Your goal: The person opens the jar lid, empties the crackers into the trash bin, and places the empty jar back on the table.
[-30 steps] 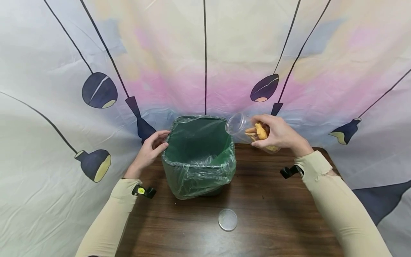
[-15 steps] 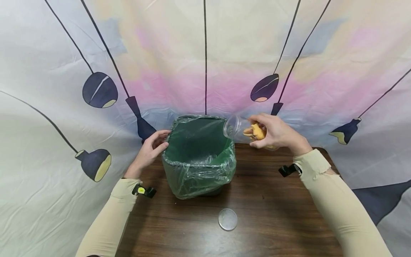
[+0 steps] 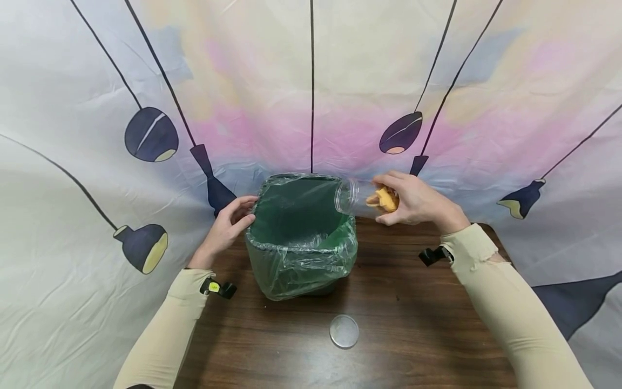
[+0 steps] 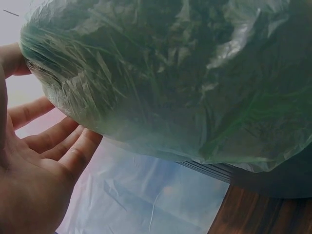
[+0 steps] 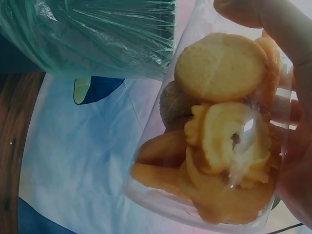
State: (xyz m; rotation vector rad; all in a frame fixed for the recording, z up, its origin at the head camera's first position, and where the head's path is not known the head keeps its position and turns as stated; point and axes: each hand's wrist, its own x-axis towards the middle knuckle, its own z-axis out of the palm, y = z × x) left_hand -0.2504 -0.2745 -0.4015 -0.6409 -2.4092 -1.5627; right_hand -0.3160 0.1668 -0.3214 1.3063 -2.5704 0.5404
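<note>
A trash bin lined with a thin green plastic bag (image 3: 296, 270) stands upright in the head view, its mouth facing up. My left hand (image 3: 228, 227) rests its fingertips and thumb on the bin's left rim and side; in the left wrist view the fingers (image 4: 80, 148) lie loosely against the bag. With my right hand (image 3: 418, 202) I grip a clear plastic jar (image 3: 360, 200), tilted on its side, its open mouth over the bin's right rim. Several yellowish cookies (image 5: 222, 68) sit in the jar's bottom end, seen closely in the right wrist view.
A round clear lid (image 3: 344, 331) lies on the dark wooden table (image 3: 398, 335) in front of the bin. Behind the table hangs a pastel cloth (image 3: 272, 97) printed with dark lamps.
My right hand has moved slightly left with the jar, bringing its mouth over the bin's right rim. The jar is tipped a bit further. My left hand stays in place.
</note>
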